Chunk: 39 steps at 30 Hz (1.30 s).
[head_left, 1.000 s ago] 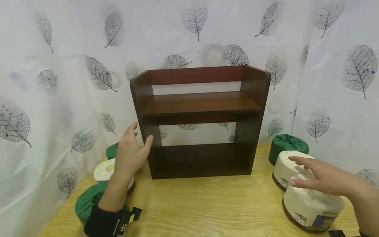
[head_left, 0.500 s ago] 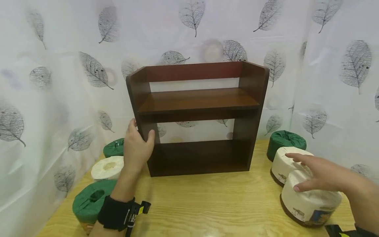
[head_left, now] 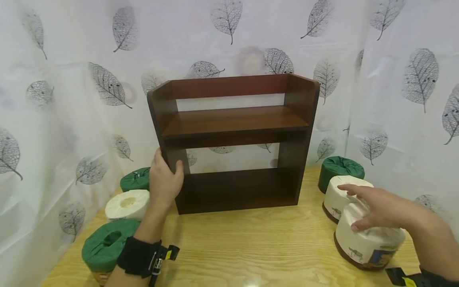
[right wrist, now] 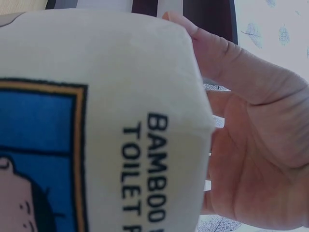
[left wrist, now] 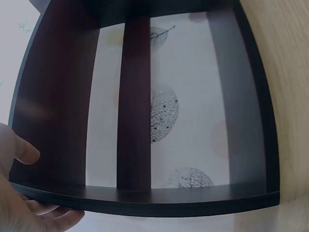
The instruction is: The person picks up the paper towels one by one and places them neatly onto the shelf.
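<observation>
A dark brown two-tier wooden shelf (head_left: 233,120) stands upright on the table. My left hand (head_left: 165,183) holds its left side panel: in the left wrist view the thumb (left wrist: 27,152) lies on the inner side and the fingers (left wrist: 58,221) outside. Over the nearest white-wrapped toilet paper roll (head_left: 369,245) at the right, my right hand (head_left: 387,207) is spread with loosely bent fingers. The right wrist view shows the roll's print and light gaps between its edge and the hand; whether fingertips touch it, I cannot tell.
Behind that roll stand another white roll (head_left: 344,193) and a green one (head_left: 340,169). Along the left edge are a green roll (head_left: 104,247), a white roll (head_left: 125,203) and a farther green roll (head_left: 135,179). A leaf-patterned white curtain (head_left: 251,36) surrounds the wooden table (head_left: 244,243).
My left hand has moved up against the shelf's left panel and taken hold of it. The right hand stays over the near white roll. The head view has turned slightly right.
</observation>
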Available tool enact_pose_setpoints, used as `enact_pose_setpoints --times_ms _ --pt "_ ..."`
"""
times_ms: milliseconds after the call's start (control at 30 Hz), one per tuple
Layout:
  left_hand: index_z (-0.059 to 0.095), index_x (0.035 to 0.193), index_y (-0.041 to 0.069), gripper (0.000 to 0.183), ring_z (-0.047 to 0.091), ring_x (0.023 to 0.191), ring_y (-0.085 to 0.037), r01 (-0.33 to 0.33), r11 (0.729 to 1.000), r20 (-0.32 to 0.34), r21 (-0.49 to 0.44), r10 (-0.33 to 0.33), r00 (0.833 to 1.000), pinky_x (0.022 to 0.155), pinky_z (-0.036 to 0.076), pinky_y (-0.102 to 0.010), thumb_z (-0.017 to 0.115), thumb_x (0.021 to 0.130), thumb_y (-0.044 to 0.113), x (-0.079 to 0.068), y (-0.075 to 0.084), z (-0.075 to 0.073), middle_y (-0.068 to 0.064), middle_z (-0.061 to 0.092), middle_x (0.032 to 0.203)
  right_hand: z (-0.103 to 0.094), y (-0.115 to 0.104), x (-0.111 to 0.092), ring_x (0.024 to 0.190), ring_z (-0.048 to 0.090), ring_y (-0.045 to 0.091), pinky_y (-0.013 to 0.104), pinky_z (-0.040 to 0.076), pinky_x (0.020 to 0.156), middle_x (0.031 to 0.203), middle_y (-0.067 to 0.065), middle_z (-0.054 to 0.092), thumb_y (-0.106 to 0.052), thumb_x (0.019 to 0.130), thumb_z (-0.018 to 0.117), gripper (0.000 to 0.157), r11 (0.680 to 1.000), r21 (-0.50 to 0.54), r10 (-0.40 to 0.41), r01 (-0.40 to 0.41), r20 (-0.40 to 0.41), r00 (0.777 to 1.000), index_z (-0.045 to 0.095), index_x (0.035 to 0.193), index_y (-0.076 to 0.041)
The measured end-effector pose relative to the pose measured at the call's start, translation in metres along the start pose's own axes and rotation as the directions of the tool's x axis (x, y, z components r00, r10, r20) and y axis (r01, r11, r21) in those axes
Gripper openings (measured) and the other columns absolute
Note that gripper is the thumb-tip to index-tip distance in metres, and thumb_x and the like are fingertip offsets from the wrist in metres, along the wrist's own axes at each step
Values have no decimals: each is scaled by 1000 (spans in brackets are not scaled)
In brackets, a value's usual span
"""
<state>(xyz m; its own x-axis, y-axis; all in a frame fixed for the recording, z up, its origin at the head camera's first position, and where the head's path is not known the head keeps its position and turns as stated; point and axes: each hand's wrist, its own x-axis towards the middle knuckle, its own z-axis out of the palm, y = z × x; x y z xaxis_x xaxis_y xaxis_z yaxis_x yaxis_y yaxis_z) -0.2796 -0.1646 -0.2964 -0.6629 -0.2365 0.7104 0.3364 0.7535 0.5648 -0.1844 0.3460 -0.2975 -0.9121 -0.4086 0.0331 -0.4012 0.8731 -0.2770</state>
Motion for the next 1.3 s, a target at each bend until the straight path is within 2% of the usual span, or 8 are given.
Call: enact_pose_setpoints --times_ms 300,633,867,1133,1300 --pt "32 135 -2 64 46 114 -36 1 1000 -12 -28 -1 1000 90 41 -51 58 83 26 -4 -5 4 -22 48 126 4 0 -1 99 55 35 58 45 77 119 23 54 -58 60 73 100 1000 -6 -15 14 -11 1000 33 137 -7" --pt "19 141 -2 76 46 115 -38 47 999 79 18 -48 996 90 42 -52 58 84 30 -7 -7 8 -27 43 130 6 1 2 100 54 39 61 44 76 116 21 56 -61 61 71 97 999 -44 -16 14 -34 999 35 136 -9" --pt "19 140 0 76 50 108 -42 54 998 77 36 -57 995 84 43 -55 59 83 30 -5 -12 8 -29 47 123 5 2 5 100 54 39 61 44 77 115 21 56 -60 61 71 98 998 -46 -34 32 -43 999 36 135 -8" --pt "17 142 8 77 53 101 -41 45 998 131 33 -48 990 79 44 -56 59 83 34 -3 -23 10 -28 51 119 6 5 4 107 47 46 63 42 77 123 27 48 -62 58 72 96 997 -63 -38 33 -86 996 42 131 -8" --pt "19 140 5 76 55 95 -44 38 998 158 48 -45 986 75 46 -56 60 83 33 -2 -34 17 -31 54 110 5 7 5 98 53 39 60 45 74 112 21 53 -58 58 75 87 997 -76 -31 24 -89 996 48 124 -8"
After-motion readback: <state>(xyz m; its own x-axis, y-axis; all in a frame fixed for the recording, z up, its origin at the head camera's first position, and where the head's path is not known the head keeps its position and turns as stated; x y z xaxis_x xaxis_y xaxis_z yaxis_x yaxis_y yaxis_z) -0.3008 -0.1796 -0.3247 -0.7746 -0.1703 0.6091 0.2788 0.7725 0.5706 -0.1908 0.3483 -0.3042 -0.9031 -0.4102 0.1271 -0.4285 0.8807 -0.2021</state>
